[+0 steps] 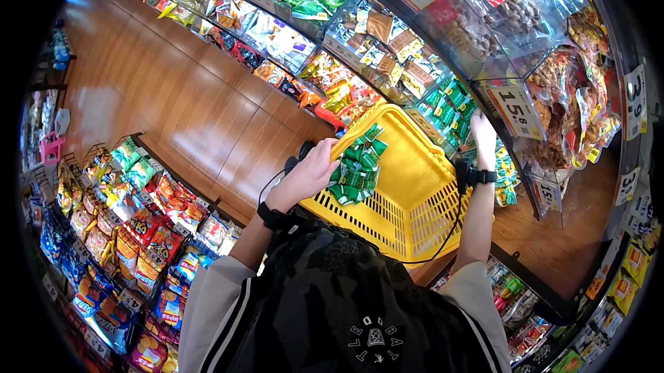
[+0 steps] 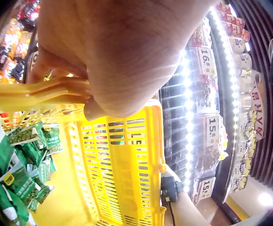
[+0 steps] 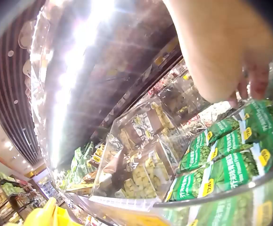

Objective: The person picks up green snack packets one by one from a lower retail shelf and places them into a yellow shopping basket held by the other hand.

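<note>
My left hand (image 1: 315, 171) grips the rim of a yellow shopping basket (image 1: 387, 224), with its fingers curled over the edge. Several green snack packets (image 1: 357, 174) lie together on the basket's left side; close up in the left wrist view, these packets (image 2: 25, 183) show green peas printed on them. Over at the shelf, my right hand (image 1: 483, 134) reaches into a clear bin of similar green packets (image 1: 446, 114). In the right wrist view the right hand's fingers (image 3: 258, 81) point down, tips right at the top of the packets (image 3: 228, 153), with nothing seen in their grasp.
Brown snack packs (image 3: 148, 165) fill the neighbouring clear bin. An upper shelf with a price tag (image 1: 513, 112) overhangs near my right arm. At left stands a rack of chip bags (image 1: 135, 235) beside the wooden floor (image 1: 180, 89). A cable (image 1: 453, 231) hangs across the basket.
</note>
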The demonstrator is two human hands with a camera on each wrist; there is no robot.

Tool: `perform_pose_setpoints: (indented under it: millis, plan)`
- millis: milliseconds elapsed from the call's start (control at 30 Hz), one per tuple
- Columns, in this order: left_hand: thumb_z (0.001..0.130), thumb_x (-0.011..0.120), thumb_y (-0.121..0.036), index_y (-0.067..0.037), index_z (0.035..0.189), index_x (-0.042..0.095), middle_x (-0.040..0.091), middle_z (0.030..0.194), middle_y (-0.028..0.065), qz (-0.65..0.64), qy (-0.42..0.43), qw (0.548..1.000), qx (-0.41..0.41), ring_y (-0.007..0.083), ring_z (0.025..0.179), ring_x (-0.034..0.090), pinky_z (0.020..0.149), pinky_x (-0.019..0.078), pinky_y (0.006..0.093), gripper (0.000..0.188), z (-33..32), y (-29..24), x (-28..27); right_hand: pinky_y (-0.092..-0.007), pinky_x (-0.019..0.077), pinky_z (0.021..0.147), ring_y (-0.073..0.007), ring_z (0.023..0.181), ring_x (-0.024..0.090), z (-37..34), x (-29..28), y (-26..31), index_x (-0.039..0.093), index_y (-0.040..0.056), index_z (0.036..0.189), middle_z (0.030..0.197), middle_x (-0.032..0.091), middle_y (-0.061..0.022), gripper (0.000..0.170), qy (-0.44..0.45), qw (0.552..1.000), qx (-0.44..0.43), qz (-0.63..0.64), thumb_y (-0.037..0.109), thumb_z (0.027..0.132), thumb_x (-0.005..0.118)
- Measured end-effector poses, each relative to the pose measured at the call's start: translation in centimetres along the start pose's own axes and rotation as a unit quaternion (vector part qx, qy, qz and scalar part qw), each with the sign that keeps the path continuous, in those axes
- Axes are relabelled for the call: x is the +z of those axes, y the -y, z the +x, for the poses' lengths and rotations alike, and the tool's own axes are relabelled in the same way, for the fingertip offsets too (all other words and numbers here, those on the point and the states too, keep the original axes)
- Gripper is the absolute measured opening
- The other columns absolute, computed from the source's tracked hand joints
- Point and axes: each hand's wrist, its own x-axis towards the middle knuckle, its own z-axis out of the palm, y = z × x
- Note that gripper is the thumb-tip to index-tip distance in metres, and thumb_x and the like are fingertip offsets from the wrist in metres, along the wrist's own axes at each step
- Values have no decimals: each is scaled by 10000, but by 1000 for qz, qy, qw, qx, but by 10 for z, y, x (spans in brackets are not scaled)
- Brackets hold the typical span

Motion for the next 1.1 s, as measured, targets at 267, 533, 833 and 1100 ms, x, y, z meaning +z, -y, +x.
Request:
perform_pose_setpoints:
  millis: [267,533,833,1100]
  plan:
    - [1032,515,-146,28,1356,375,503,1288,277,-4,-19,1000,19,471,1248,503,1051,421,490,394,-1,1,1,-425,479,958,-354,1108,634,-43,-27,29,624,-12,1227,1209,663,-221,357,17,986,-37,160,267,1030,522]
    - [1030,519,-142,30,1352,380,506,1285,279,0,-16,1000,18,470,1243,503,1049,421,484,391,-1,-2,2,-294,564,835,-179,944,729,-175,-20,110,682,1,1167,991,740,-124,215,315,816,-272,401,106,989,620]
    - [1022,528,-133,28,1323,399,512,1249,270,-12,-18,1000,18,466,1218,510,1039,421,485,365,-1,-4,-2,-369,552,918,-226,1128,670,-106,222,64,530,1,1382,1316,640,-159,586,189,900,33,391,267,913,758]
    - [1058,497,-204,12,1377,368,514,1300,261,2,2,1000,2,426,1280,511,1090,406,446,407,0,-1,-1,-354,541,757,-202,827,686,-110,190,101,739,81,1078,958,721,-93,360,147,947,-52,280,365,864,795]
